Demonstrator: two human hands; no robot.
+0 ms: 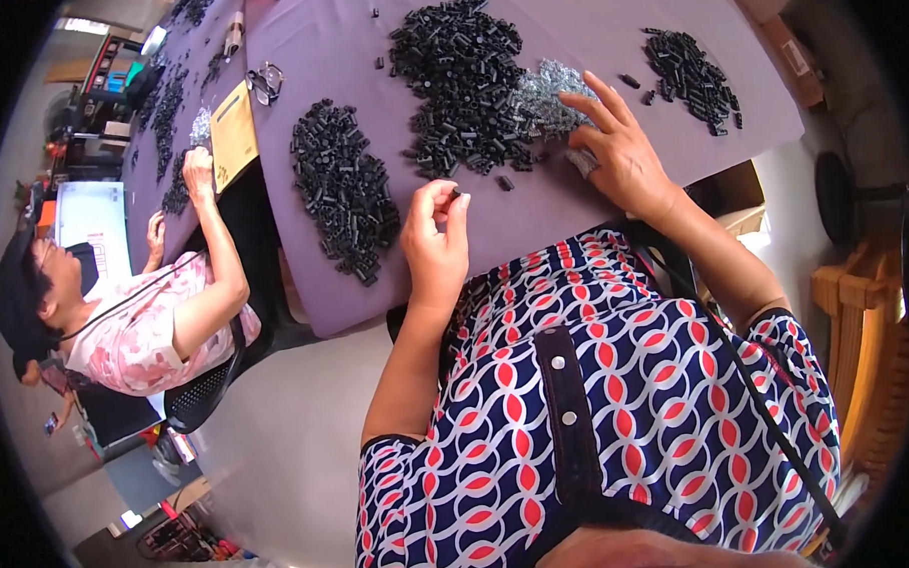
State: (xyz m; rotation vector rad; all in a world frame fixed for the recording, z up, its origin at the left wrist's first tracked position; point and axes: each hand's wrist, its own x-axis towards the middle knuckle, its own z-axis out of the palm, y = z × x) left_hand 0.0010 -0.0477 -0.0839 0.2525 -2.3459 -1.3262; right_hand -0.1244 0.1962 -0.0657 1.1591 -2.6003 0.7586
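so far left there's a white boxy thing with red marks [100, 228], can't see what's in it if anything. next to it a co-worker in a dark cap and pink-and-white top [141, 340] has a hand [198, 175] up at the neighbouring table, right by a flat yellow rectangular folder or board [234, 126] with a few tiny brownish bits on its lower end. dark-framed glasses [265, 83] lie just right of that.

then the main table with its mauve cloth [352, 62]. no bins for the parts, they're just heaped on the cloth: first a long oval pile of short black cylindrical pieces [341, 193].

the wearer's left hand [438, 244] is right of that pile near the table edge, thumb and finger clamped on one small black cylindrical piece [456, 192]. past it is the biggest heap of black pieces [462, 78], with a pile of shiny silver metal bits [548, 90] touching its right side.

the right hand [620, 153] is over the silver bits, upper fingers spread apart. thumb's hidden, so can't tell if it's pinching anything.

further right, a smaller black pile [690, 80], then below the table edge a brown cardboard box [743, 221], too dark inside to tell what it holds.
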